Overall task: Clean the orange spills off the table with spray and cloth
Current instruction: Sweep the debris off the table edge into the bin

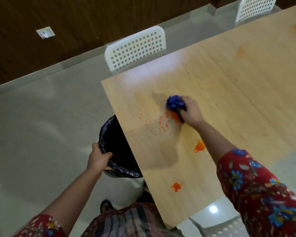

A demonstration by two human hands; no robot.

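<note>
Table (229, 100), orange spills (199, 146); right hand (191, 112) grips cloth (174, 103), seemingly on spill; left hand (97, 159) grips bin (103, 134).

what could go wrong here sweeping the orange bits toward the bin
1. The orange crumbs are scattered wide. If the right hand pushes them with the blue cloth, some may miss the bin that the left hand holds at the table edge and hit the floor.
2. The right forearm lies close by an orange splat and could smear it.
</note>
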